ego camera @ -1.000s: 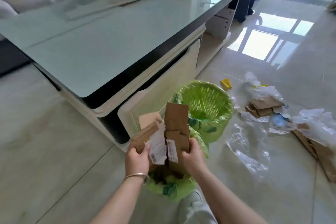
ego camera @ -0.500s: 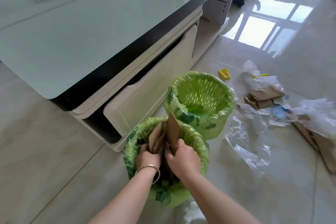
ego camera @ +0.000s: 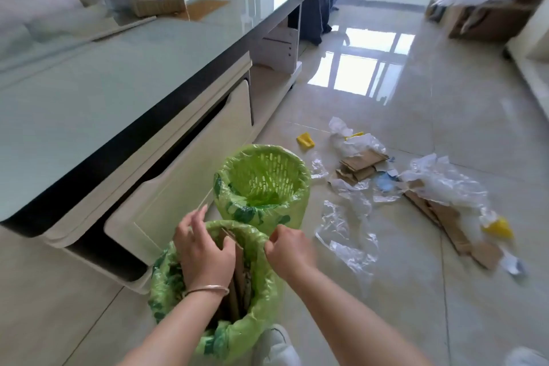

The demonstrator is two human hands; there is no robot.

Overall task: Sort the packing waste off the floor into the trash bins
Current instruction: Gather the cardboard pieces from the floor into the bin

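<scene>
Two bins with green liners stand on the floor by the coffee table. The near bin holds brown cardboard standing on edge inside it. My left hand rests on top of that cardboard, fingers spread and thumb against it. My right hand pinches the near bin's liner at its right rim. The far bin shows only its liner inside. Waste lies on the floor to the right: clear plastic film, folded cardboard pieces, and a long cardboard sheet under crumpled plastic.
The glass-topped coffee table and its white drawer stand close on the left of the bins. Yellow scraps lie beyond the far bin. My white shoe is just behind the near bin. Shiny tiled floor stretches to the right.
The cardboard has sunk from above the near bin down inside it. My right hand has left the cardboard and taken the liner's rim. My left hand now lies on the cardboard's top.
</scene>
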